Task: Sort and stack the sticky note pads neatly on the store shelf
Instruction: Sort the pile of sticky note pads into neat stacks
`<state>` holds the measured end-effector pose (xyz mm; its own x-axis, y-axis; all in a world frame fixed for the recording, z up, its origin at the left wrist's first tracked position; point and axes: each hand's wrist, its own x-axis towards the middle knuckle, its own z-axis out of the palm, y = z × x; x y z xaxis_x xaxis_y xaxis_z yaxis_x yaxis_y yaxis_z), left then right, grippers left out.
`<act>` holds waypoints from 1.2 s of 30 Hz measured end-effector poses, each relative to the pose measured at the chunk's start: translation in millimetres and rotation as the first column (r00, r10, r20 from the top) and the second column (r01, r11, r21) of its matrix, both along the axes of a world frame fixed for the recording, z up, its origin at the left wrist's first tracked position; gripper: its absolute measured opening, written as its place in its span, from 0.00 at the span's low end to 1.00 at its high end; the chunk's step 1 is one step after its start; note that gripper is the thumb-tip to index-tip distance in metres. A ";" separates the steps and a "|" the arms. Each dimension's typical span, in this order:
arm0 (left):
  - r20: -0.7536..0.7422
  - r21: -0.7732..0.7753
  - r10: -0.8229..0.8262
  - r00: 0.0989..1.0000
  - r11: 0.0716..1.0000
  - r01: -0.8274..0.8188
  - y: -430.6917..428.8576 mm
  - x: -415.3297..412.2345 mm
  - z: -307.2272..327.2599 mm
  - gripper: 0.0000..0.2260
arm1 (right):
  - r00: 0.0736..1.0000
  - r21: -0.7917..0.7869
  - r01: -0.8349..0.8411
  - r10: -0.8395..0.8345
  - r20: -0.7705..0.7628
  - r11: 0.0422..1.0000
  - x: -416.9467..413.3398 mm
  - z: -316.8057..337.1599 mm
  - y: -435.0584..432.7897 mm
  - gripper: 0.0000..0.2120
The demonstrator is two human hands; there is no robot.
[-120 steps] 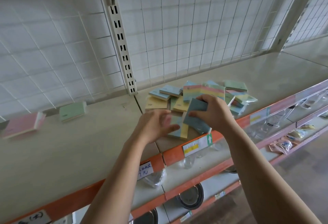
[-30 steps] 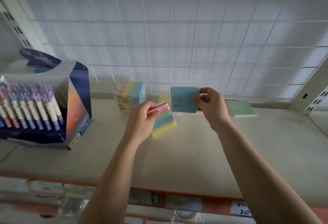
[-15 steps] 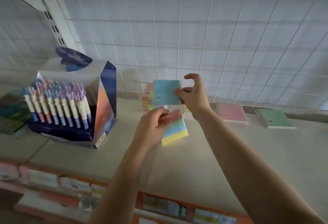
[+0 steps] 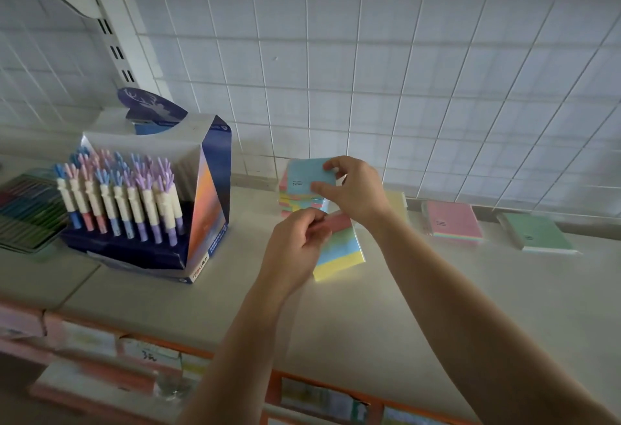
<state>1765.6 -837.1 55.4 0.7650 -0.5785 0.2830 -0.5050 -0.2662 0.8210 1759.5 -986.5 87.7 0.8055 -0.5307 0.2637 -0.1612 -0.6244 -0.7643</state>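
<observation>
Left hand (image 4: 295,249), nearest, pinches the pink end of a striped pad (image 4: 341,253) between thumb and fingers, holding it tilted above the shelf (image 4: 453,317); the grip is unchanged from half a second ago. Beyond it, the right hand (image 4: 353,189) pinches the blue pad (image 4: 305,174) by its right edge. That pad, a second ago held right of the multicoloured stack (image 4: 295,204), is now directly over it; contact cannot be confirmed. Pen display (image 4: 151,196) stands left. Pink pad (image 4: 453,219) and green pad (image 4: 537,231) lie flat at the back, against the wire grid (image 4: 403,71).
</observation>
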 end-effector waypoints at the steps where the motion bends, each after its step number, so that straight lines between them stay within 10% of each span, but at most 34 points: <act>1: 0.001 0.000 0.000 1.000 1.000 0.000 -0.1 -0.1 -0.1 0.03 | 1.000 -0.014 -0.004 0.004 -0.021 1.000 -0.9 0.1 -0.8 0.21; 36: 0.049 -0.004 0.038 0.998 0.999 -0.037 -12.1 -0.5 7.5 0.01 | 0.997 -0.131 0.042 -0.051 -0.063 0.991 -40.5 -10.5 -46.6 0.06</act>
<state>1765.1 -849.2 63.0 0.7712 -0.5487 0.3227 -0.5346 -0.2830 0.7963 1719.1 -1033.1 77.2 0.7986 -0.5330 0.2793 -0.2400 -0.7078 -0.6644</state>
